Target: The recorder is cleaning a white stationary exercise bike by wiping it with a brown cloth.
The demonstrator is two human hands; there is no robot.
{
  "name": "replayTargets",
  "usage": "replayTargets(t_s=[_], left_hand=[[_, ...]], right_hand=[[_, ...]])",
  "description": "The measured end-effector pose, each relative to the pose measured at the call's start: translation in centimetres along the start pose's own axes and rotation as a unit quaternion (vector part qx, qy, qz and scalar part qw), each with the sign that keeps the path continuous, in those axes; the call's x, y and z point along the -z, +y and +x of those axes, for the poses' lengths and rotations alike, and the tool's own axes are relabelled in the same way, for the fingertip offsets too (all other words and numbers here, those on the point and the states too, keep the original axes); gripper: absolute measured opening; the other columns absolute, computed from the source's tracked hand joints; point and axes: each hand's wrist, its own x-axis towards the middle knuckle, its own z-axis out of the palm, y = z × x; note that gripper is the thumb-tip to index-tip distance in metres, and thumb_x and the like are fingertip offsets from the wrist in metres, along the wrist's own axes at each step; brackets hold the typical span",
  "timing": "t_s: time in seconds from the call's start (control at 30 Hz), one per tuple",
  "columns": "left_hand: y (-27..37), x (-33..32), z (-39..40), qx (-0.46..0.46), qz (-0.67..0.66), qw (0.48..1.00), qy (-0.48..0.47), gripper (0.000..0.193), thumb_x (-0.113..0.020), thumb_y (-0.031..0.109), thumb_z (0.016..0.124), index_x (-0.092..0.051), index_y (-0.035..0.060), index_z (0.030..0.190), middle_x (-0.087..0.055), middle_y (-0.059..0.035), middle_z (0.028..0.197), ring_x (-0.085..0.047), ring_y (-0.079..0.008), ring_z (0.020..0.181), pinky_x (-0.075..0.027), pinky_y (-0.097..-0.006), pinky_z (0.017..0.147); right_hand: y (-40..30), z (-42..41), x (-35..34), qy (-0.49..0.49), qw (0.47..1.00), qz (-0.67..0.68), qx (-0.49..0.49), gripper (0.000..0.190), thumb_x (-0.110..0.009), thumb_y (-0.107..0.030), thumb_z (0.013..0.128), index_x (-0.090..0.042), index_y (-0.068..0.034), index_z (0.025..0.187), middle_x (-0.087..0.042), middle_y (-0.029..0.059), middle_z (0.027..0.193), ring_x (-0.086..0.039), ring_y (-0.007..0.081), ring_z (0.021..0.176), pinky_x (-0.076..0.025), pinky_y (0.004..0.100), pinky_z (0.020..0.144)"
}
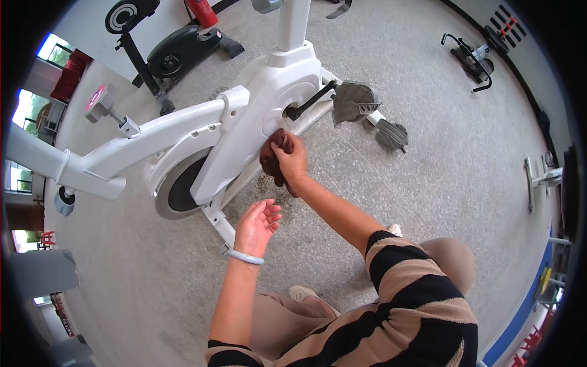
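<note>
A white exercise bike (254,112) stands on the floor before me. My right hand (292,156) grips a dark brown cloth (271,160) against the lower edge of the bike's white side cover, below the crank arm (312,102). Part of the cloth hangs below my fingers. My left hand (257,225) is held in the air near the bike's lower frame, holding nothing, its fingers loosely curled and apart. Right of the crank sits a grey pedal (354,102) with a strap. The flywheel (185,188) shows at the cover's lower left.
A black exercise bike (176,55) stands by the wall beside a red fire extinguisher (202,13). An adjustment knob (101,103) juts from the white frame. Other gym equipment (474,59) is at the far right. The floor (367,192) is speckled grey.
</note>
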Motion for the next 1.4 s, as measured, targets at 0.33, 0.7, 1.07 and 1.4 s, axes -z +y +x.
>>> replayTargets(t_s=[0.33,0.7,1.07,1.4], left_hand=[[-0.4,1.1,0.2,-0.002,-0.002,1.0,0.017,0.023,-0.054,0.026,0.091,-0.059,0.0077,0.104,-0.062,-0.0063,0.094,-0.058,-0.0162,0.085,-0.045,-0.0288,0.072],[-0.8,0.1,0.4,0.008,0.01,1.0,-0.004,0.023,-0.054,0.026,0.092,-0.059,0.007,0.104,-0.062,-0.0066,0.094,-0.059,-0.0161,0.085,-0.046,-0.0281,0.073],[0.0,1.4,-0.6,-0.024,-0.009,0.999,0.022,0.023,-0.053,0.026,0.092,-0.059,0.0067,0.103,-0.063,-0.007,0.094,-0.059,-0.0166,0.084,-0.045,-0.0289,0.073],[-0.6,0.9,-0.1,0.004,0.008,1.0,-0.001,0.024,-0.054,0.027,0.091,-0.058,0.0072,0.104,-0.063,-0.0066,0.094,-0.059,-0.0166,0.085,-0.045,-0.0288,0.073]], right_hand=[[-0.9,1.9,1.1,0.028,0.992,-0.054,0.109,0.039,-0.075,-0.015,0.071,-0.058,-0.002,0.104,-0.058,0.0159,0.104,-0.055,0.0326,0.1,-0.044,0.0371,0.088],[-1.7,1.2,0.1,0.01,0.999,0.015,0.039,0.042,-0.074,-0.015,0.072,-0.058,-0.003,0.109,-0.057,0.016,0.104,-0.056,0.0311,0.099,-0.046,0.0357,0.086],[-2.0,2.4,-0.5,0.091,0.973,0.165,-0.133,0.039,-0.074,-0.02,0.076,-0.056,-0.001,0.105,-0.063,0.012,0.102,-0.059,0.0201,0.096,-0.046,0.0318,0.085],[-2.5,1.5,-0.5,0.011,0.991,0.024,-0.133,0.041,-0.076,-0.023,0.072,-0.054,0.0,0.097,-0.062,0.014,0.089,-0.06,0.0231,0.084,-0.047,0.0342,0.078]])
